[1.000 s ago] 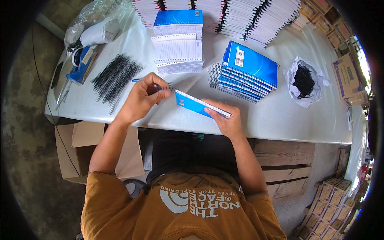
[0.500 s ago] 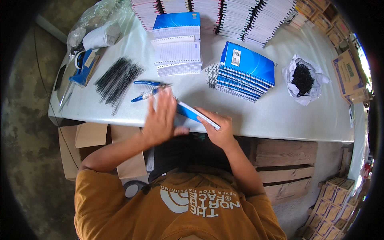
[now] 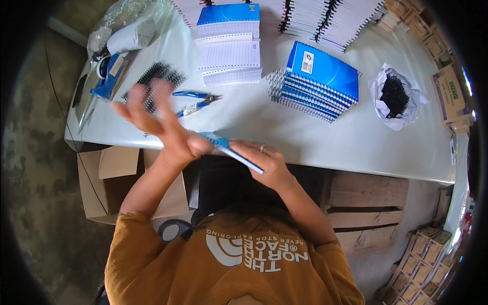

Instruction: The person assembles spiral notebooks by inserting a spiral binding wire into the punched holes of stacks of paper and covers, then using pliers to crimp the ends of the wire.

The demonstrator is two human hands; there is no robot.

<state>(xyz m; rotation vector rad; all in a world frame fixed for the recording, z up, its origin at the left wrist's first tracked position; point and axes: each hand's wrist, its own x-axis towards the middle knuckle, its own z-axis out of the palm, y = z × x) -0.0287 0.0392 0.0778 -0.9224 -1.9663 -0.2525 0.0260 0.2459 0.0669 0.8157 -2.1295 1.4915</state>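
A thin blue-covered notebook point(image 3: 219, 142) is held edge-on and tilted just over the table's front edge, my right hand point(image 3: 268, 161) closed around its nearer end. My left hand point(image 3: 165, 124) is at its far left end, fingers spread and blurred by motion, with the thumb close to the notebook; whether it touches cannot be made out. Beyond the left fingers lies a bunch of black wire coils point(image 3: 161, 76), partly covered by them. Blue-handled pliers point(image 3: 195, 104) rest right of that hand.
Stacked punched pages point(image 3: 230, 56) and a pile of spiral-bound blue notebooks point(image 3: 325, 71) stand farther back. A white bag of black pieces point(image 3: 394, 96) is at right. At left are a blue tape dispenser point(image 3: 109, 81) and, below the table, an open cardboard box point(image 3: 119, 165).
My left hand has swung left and toward me, its fingers spreading over the coils. My right hand and the notebook have shifted slightly left and nearer.
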